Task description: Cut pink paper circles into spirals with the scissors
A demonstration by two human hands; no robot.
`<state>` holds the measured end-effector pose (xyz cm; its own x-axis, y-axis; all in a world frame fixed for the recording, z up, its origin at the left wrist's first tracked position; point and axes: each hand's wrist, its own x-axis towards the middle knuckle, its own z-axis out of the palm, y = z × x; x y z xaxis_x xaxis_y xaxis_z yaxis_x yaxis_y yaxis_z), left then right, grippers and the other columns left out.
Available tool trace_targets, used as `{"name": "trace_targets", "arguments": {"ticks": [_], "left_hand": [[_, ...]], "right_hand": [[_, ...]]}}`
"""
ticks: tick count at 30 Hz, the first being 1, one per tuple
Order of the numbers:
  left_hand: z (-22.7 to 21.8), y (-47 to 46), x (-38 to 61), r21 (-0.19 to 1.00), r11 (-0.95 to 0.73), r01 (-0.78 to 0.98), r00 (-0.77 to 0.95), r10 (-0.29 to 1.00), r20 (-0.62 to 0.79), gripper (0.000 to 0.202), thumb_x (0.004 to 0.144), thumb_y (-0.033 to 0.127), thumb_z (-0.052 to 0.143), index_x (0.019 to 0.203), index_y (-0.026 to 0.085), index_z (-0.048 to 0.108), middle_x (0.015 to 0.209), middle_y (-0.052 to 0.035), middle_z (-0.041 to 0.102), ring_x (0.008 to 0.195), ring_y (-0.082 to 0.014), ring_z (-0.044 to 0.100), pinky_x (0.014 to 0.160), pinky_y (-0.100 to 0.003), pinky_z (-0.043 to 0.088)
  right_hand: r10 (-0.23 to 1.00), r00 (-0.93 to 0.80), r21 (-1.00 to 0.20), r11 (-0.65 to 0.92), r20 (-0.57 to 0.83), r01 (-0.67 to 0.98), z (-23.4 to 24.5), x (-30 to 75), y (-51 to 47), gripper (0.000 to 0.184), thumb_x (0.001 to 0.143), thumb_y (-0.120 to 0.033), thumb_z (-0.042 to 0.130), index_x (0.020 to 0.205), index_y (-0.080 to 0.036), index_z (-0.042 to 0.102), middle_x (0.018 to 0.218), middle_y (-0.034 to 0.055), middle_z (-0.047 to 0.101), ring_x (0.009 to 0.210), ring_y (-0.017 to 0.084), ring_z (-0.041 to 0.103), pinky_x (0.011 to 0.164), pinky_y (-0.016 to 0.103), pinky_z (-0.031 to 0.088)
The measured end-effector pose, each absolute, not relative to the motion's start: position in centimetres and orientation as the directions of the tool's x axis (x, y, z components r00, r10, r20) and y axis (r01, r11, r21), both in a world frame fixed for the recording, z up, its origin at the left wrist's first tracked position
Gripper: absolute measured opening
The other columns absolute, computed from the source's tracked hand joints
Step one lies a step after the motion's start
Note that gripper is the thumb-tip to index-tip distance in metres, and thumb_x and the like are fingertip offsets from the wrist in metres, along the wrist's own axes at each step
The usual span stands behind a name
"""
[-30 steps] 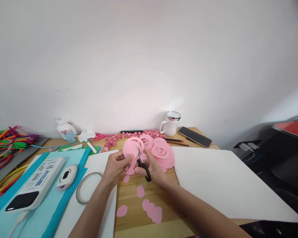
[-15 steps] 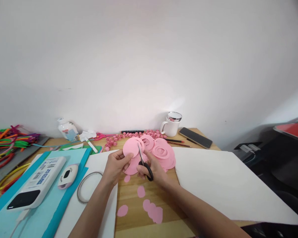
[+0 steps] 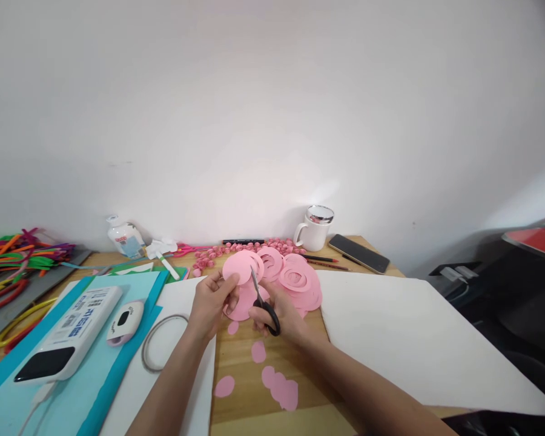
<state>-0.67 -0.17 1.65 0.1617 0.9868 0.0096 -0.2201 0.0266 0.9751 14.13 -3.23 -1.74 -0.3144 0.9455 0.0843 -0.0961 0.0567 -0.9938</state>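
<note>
Between the thumb and fingers of my left hand (image 3: pixel 211 306) is a round pink paper disc (image 3: pixel 237 266). My right hand (image 3: pixel 281 312) has its fingers in the black handles of a pair of scissors (image 3: pixel 269 312), whose blades point up at the right edge of the disc. Whether the blades are parted is hard to see. Behind and to the right of my hands lies a heap of pink paper spirals (image 3: pixel 302 281). Several small pink paper scraps (image 3: pixel 279 387) lie on the wooden table (image 3: pixel 240 363) nearer to me.
Small pink rolled pieces (image 3: pixel 204 260), a white mug (image 3: pixel 315 229), a phone (image 3: pixel 358 253) and pencils line the back. On the left are a power bank (image 3: pixel 68 336) on blue sheets, a tape ring (image 3: pixel 148 345), a bottle (image 3: pixel 126 237) and pipe cleaners (image 3: pixel 22 257). White board (image 3: pixel 413 339) lies right.
My left hand and the paper disc have shifted slightly left and turned a little. The scissors stay at the disc's right edge, now tilted slightly differently.
</note>
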Motion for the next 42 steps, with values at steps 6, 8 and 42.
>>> {"name": "trace_targets", "arguments": {"ticks": [6, 8, 42], "left_hand": [[1.4, -0.2, -0.7, 0.989, 0.016, -0.149, 0.15, 0.989, 0.006, 0.032, 0.064, 0.035, 0.074, 0.054, 0.014, 0.052, 0.036, 0.0074, 0.043, 0.029, -0.0019, 0.029, 0.03, -0.017, 0.017], [1.4, -0.2, -0.8, 0.993, 0.019, -0.12, 0.154, 0.988, 0.0, 0.033, 0.063, 0.035, 0.075, 0.052, 0.014, 0.052, 0.035, 0.0077, 0.042, 0.03, -0.0018, 0.028, 0.031, -0.017, 0.017], [1.4, -0.1, -0.9, 0.98, 0.023, -0.196, 0.169, 0.986, 0.011, 0.025, 0.068, 0.034, 0.071, 0.064, 0.015, 0.054, 0.039, 0.0089, 0.043, 0.031, -0.0019, 0.029, 0.031, -0.016, 0.021]], "right_hand": [[0.934, -0.346, -0.994, 0.055, 0.083, -0.09, -2.2, 14.0, -3.1, 0.061, 0.071, -0.038, 0.071, 0.12, -0.019, 0.041, 0.05, -0.0071, 0.056, 0.039, 0.01, 0.049, 0.038, 0.019, 0.035], [0.936, -0.346, -0.994, 0.03, 0.065, -0.106, -2.2, 14.0, -3.1, 0.067, 0.068, -0.039, 0.073, 0.122, -0.019, 0.037, 0.05, -0.0078, 0.055, 0.04, 0.011, 0.05, 0.038, 0.019, 0.035], [0.959, -0.28, -0.997, 0.031, 0.05, -0.071, -1.9, 14.3, -3.0, 0.051, 0.069, -0.038, 0.07, 0.108, -0.019, 0.042, 0.046, -0.0094, 0.054, 0.037, 0.009, 0.045, 0.037, 0.018, 0.033]]}}
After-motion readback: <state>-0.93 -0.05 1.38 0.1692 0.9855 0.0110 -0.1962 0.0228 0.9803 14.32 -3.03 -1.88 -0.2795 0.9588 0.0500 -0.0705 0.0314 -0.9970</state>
